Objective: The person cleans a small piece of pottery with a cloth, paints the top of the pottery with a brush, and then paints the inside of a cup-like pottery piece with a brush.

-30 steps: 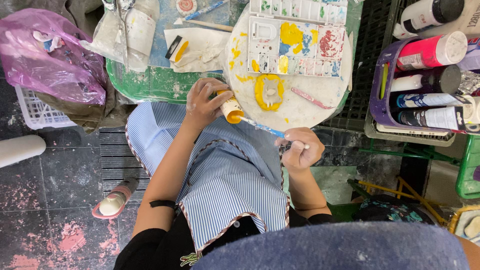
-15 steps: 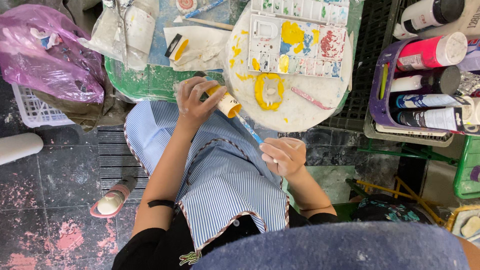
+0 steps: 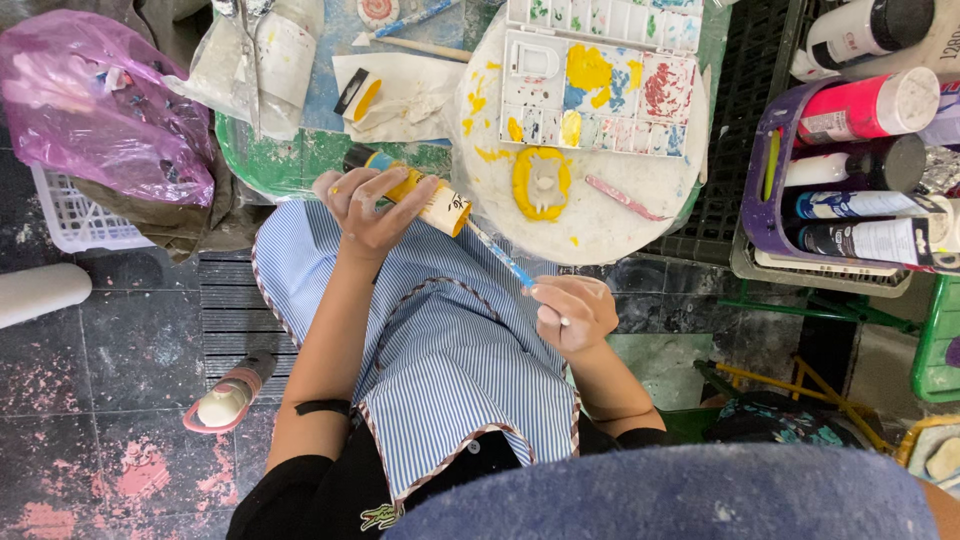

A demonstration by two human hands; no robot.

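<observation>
My left hand [image 3: 368, 203] grips a yellow paint tube [image 3: 425, 198] held level over my lap, its open end pointing right. My right hand [image 3: 573, 313] holds a thin blue-handled paintbrush [image 3: 503, 258], whose tip sits at the mouth of the tube. A blue-and-white striped apron [image 3: 440, 350] covers my lap beneath both hands. Just beyond them, a round white board [image 3: 600, 215] carries a yellow-painted figure [image 3: 541, 183] and a paint palette [image 3: 600, 80] with yellow, blue and red wells.
A purple plastic bag [image 3: 100, 100] lies at the upper left over a white basket [image 3: 70, 215]. Paint bottles fill a purple tray [image 3: 760, 190] at the right. White paper [image 3: 400, 95] sits on the green table [image 3: 300, 160]. A slippered foot [image 3: 228, 400] rests on dark floor.
My left hand has tilted the tube flatter and shifted it slightly left. My right hand has dropped lower and the brush tip now meets the tube's mouth.
</observation>
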